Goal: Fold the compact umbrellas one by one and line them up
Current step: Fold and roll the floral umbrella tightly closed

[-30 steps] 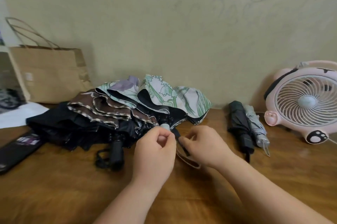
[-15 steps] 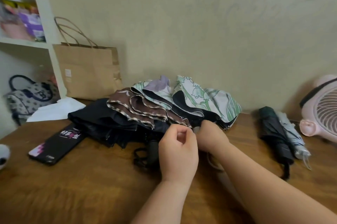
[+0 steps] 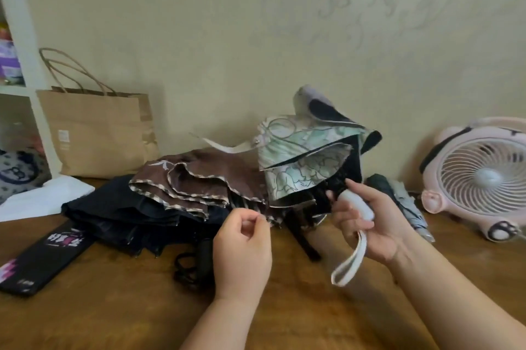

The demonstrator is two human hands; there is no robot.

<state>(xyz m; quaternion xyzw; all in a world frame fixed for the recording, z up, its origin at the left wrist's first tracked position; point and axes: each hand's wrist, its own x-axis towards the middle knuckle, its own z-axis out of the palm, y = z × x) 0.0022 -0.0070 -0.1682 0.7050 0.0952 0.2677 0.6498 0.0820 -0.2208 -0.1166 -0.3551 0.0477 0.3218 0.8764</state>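
The right hand's point(image 3: 373, 225) fingers point(image 3: 345, 225) were curled round the smooth white handle point(image 3: 357, 204) of the flowery umbrella point(image 3: 301, 159), left of the round pink fan point(image 3: 481, 176). A soft white strap point(image 3: 350, 264) hung in a loop below. The floppy green cloth stuck up above the wooden table point(image 3: 113, 312).

Further left of the fan, the left hand point(image 3: 242, 247) pressed finger and thumb together by the brown umbrella's point(image 3: 205, 178) wavy edge. I could not tell if they pinched it.

A dark rolled umbrella point(image 3: 380, 186) and a grey rolled umbrella point(image 3: 414, 210) lay just beside the fan.
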